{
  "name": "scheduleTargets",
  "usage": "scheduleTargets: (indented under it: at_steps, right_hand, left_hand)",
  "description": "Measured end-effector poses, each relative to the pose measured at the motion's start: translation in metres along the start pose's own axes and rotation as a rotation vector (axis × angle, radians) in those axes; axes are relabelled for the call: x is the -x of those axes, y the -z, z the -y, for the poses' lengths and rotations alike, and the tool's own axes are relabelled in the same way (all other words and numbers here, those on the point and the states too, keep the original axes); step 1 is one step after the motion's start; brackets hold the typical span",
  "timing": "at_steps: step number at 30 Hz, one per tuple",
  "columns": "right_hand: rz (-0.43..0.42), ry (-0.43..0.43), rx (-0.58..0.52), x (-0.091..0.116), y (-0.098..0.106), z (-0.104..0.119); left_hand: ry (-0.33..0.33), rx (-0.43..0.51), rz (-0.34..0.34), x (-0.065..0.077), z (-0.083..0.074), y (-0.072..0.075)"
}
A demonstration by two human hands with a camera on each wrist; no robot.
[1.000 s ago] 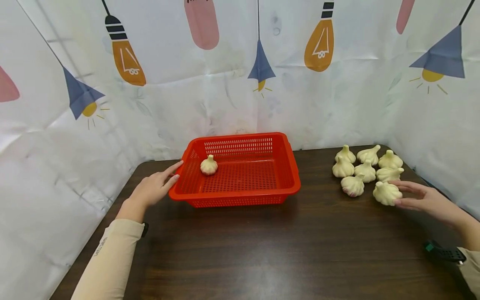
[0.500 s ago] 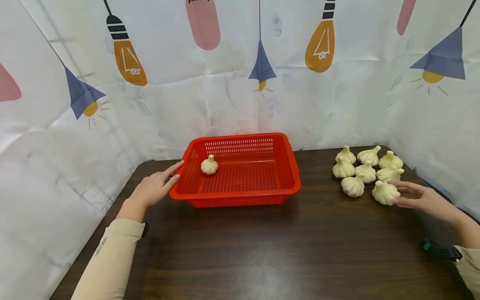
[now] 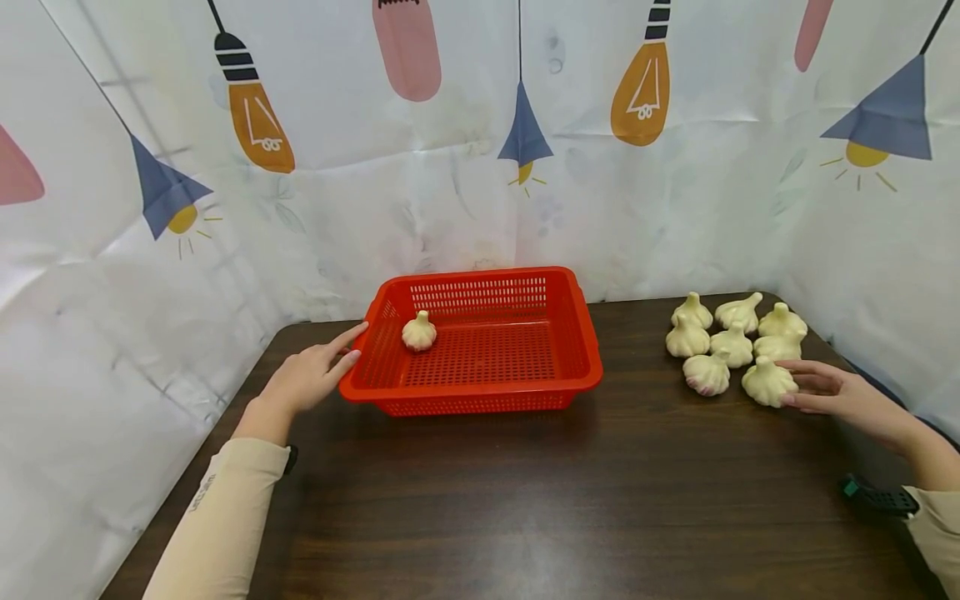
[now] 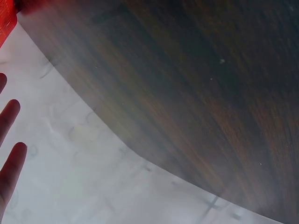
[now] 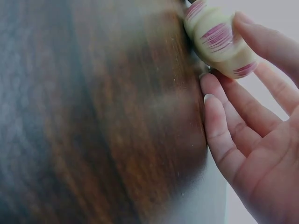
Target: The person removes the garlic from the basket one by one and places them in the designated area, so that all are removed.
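Observation:
In the head view my right hand [image 3: 851, 398] holds a garlic bulb [image 3: 768, 383] between thumb and fingers at the near right of a garlic group. The right wrist view shows this pale garlic bulb [image 5: 223, 39] with purple streaks, the thumb on one side and fingers on the other. My left hand [image 3: 303, 379] touches the left rim of a red plastic basket [image 3: 465, 389] with fairly straight fingers. Another garlic bulb [image 3: 419, 332] sits upright inside, near the basket's left end. Only some left fingers [image 4: 10, 170] show in the left wrist view.
Several more garlic bulbs [image 3: 731, 343] cluster at the table's back right corner, beside the held one. The dark wooden table [image 3: 510, 500] ends at the back against a white patterned curtain [image 3: 465, 200], which also hangs along both sides.
The right hand has shifted the garlic bulb slightly left, closer to the neighbouring bulbs. The left hand and the basket keep their places.

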State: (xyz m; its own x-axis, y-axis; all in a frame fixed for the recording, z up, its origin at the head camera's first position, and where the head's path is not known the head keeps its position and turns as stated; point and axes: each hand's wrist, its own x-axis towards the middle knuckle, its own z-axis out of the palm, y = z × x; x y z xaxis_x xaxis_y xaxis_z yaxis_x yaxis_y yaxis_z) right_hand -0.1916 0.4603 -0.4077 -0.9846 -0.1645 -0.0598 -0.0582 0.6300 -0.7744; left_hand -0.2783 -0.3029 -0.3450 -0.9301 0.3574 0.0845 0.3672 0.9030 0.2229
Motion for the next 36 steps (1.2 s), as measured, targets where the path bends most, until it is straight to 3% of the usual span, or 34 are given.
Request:
scheduleTargets:
  at_steps: [10, 23, 36]
  right_hand:
    - [-0.016, 0.017, -0.008, 0.000, -0.001, -0.001]
    - [0.037, -0.041, 0.051, -0.003, -0.001, 0.004]
    - [-0.059, 0.104, 0.011, 0.012, 0.013, 0.001]
  left_hand:
    - [-0.007, 0.007, -0.001, 0.001, -0.001, 0.000]
    - [-0.019, 0.003, -0.013, 0.001, 0.001, 0.000]
    - [-0.013, -0.001, -0.011, 0.001, -0.001, 0.001]
